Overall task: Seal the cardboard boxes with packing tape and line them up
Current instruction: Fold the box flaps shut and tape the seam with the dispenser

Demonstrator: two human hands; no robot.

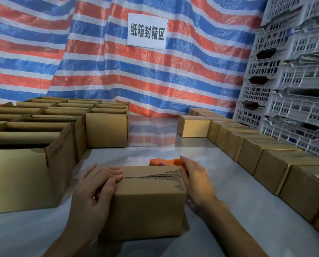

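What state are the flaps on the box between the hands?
Shut: top flaps of the brown cardboard box lie flat, meeting along a seam. Taped or not: cannot tell.

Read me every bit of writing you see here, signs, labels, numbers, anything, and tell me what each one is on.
"纸箱封箱区": black characters on the white paper sign fixed to the striped tarp.
Faint print along the right side of the nearest open cardboard box on the left: too blurred to read.
Nothing else here shows text I can read.
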